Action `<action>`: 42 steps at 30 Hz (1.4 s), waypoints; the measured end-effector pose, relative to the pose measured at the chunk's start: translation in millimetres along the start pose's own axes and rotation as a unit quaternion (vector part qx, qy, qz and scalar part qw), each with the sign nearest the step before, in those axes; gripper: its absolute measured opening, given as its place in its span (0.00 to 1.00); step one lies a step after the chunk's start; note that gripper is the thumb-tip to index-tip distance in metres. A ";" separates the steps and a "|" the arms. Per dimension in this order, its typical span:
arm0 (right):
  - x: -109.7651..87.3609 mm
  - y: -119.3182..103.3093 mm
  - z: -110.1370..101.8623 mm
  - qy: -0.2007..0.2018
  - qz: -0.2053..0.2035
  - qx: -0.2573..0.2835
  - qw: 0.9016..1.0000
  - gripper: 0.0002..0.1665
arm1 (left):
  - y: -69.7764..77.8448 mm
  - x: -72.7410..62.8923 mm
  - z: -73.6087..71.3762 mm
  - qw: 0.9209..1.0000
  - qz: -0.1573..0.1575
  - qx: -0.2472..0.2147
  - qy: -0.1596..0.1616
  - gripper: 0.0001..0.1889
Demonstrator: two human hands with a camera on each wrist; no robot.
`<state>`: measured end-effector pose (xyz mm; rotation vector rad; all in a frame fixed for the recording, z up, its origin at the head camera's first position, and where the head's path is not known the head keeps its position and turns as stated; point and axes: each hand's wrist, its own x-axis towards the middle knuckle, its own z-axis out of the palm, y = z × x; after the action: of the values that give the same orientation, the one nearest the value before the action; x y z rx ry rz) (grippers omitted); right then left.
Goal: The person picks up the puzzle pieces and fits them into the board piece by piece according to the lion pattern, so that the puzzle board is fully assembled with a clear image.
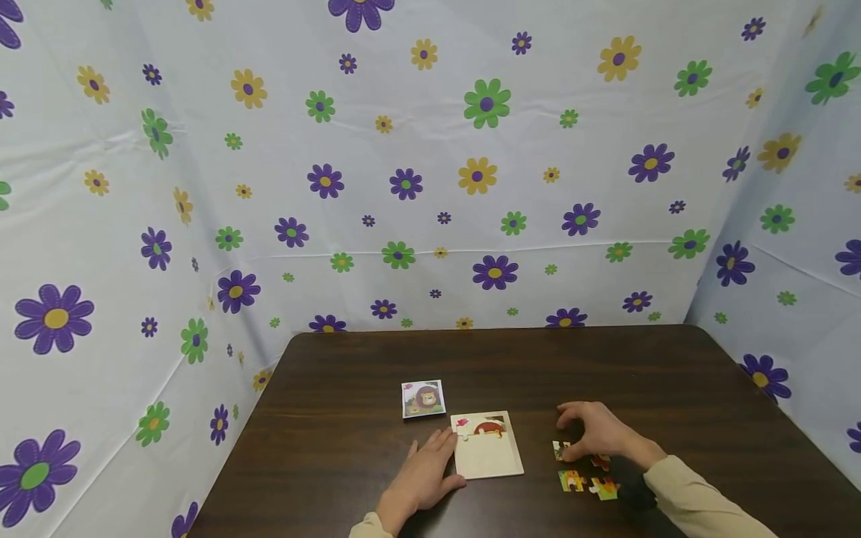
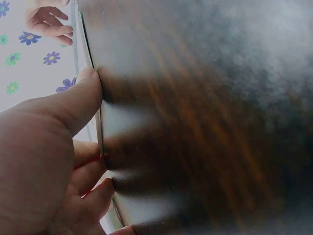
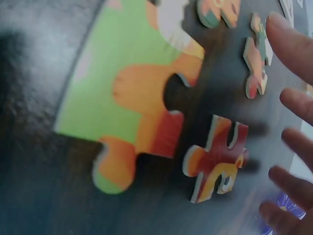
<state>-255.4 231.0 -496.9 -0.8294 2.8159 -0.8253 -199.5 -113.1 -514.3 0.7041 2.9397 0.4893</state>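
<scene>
A light wooden puzzle board (image 1: pixel 487 457) lies on the table, with pieces fitted along its top showing a pink shape and a brown mane. My left hand (image 1: pixel 422 474) rests flat at the board's left edge, fingers extended. Over loose puzzle pieces at the right hovers my right hand (image 1: pixel 599 433), thumb and fingers spread apart and holding nothing. Its thumb is close to one small puzzle piece (image 3: pixel 255 58). Nearer the right wrist camera lie a green-and-orange puzzle piece (image 3: pixel 107 63) and a red-and-orange one (image 3: pixel 215 147). The hand partly hides the pieces in the head view.
A square lion picture (image 1: pixel 424 400) lies behind and left of the board. The dark wooden table (image 1: pixel 323 418) ends at a flower-patterned curtain (image 1: pixel 403 291) on the back and both sides.
</scene>
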 end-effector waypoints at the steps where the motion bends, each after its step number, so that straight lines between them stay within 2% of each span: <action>1: -0.4 0.0 0.9 -0.002 -0.004 -0.002 1.000 0.24 | -0.2 0.0 -0.1 1.000 -0.001 -0.001 -0.001 0.36; 6: -1.8 -0.5 4.7 -0.005 -0.012 -0.017 1.000 0.24 | -0.4 0.0 -0.7 1.000 -0.003 -0.003 -0.005 0.36; 15: -2.8 -3.9 3.5 0.007 0.042 -0.039 0.998 0.20 | -1.3 0.5 0.8 1.000 0.003 -0.006 -0.001 0.36; 19: -1.1 -4.8 4.7 0.016 0.034 -0.038 0.999 0.21 | -1.1 0.4 1.1 1.000 0.003 -0.007 0.000 0.36; 22: -0.1 -5.3 7.1 0.034 0.018 -0.034 0.999 0.23 | -0.9 0.2 0.9 1.000 0.001 -0.009 0.000 0.37; 26: 1.0 -4.8 12.2 0.057 0.017 -0.027 0.998 0.24 | -0.9 0.0 0.3 1.000 -0.001 -0.011 -0.001 0.37; 30: 4.1 -2.9 18.3 0.083 0.018 0.008 0.996 0.20 | -0.9 -0.2 -0.4 1.000 -0.001 -0.011 0.000 0.37; 35: 15.5 -7.6 17.1 0.132 -0.010 0.033 0.991 0.16 | -1.6 -0.6 -0.4 1.000 -0.003 -0.012 0.003 0.37; 42: 40.2 -30.7 11.6 0.130 0.014 0.097 0.987 0.11 | -2.5 0.0 2.1 1.000 0.000 -0.005 0.005 0.36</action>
<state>-272.2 182.7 -488.2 -0.6976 2.8890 -1.2644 -200.2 -114.6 -517.1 0.7024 2.9451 0.5092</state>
